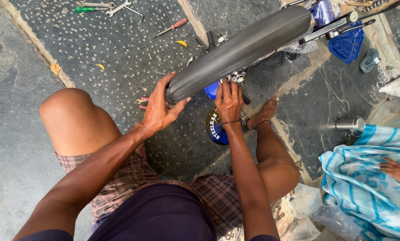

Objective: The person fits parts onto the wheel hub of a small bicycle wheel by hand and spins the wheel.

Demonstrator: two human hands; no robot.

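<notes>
Overhead, the person crouched on the stone floor [119,58], both knees bent and bare feet on the ground. The left hand [160,109] was clamped on the near end of a black bicycle tyre [244,47], its fingers [166,82] curled over the tread and the thumb pressed against the sidewall. The tyre ran tilted from that hand up toward the top right corner of the floor, raised above it. The right hand [229,100] was placed just beside the left, at the metal hub parts [235,76] under the tyre; its fingers were closed around those parts (exactly what was pinched could not be made out). A round black and blue tin [215,127] lay on the floor directly below the right wrist, near the right foot [264,114].

Loose tools lay along the top edge of the floor: a green-handled screwdriver [85,9], spanners [115,6] and a red-handled screwdriver [172,27], all well apart from the hands. A blue plastic part [347,44] sat at the top right, and a steel cup [350,124] near the right edge. Another person's hand [394,169] rested on striped blue cloth [365,187] at the lower right.
</notes>
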